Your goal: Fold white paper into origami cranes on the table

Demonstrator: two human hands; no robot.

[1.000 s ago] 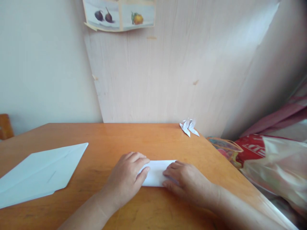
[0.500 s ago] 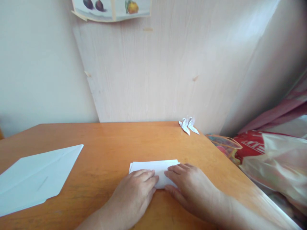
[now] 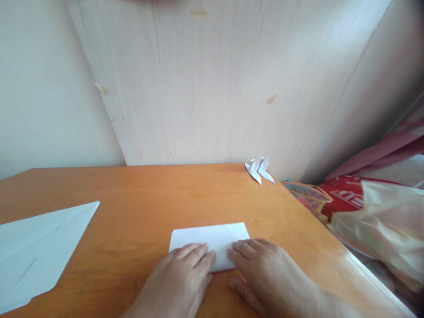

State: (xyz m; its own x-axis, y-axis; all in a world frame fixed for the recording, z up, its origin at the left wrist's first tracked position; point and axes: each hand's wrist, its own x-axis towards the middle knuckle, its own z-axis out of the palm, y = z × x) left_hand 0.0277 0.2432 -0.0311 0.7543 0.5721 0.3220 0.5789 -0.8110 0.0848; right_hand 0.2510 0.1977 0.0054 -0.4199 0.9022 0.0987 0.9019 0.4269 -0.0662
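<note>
A folded sheet of white paper point(image 3: 212, 236) lies on the wooden table in front of me. My left hand point(image 3: 183, 276) rests flat on its lower left part, fingers stretched forward and covering that corner. On the lower right part lie the fingers of my right hand point(image 3: 266, 271), also flat, with the thumb apart from them on the table side of the paper. The paper's near corners are hidden under the hands. Neither hand grips anything.
Larger white sheets point(image 3: 49, 251) lie on the left of the orange-brown table point(image 3: 142, 190). Small folded paper pieces point(image 3: 258, 170) stand at the far right corner, by the pale wall panel point(image 3: 195, 97). Plastic bags point(image 3: 380, 225) and a red bag point(image 3: 344, 194) sit beyond the right edge.
The view has tilted down and turned slightly right. More of the folded paper shows, its edges now lined up more closely. Both hands have shifted a little nearer to me.
</note>
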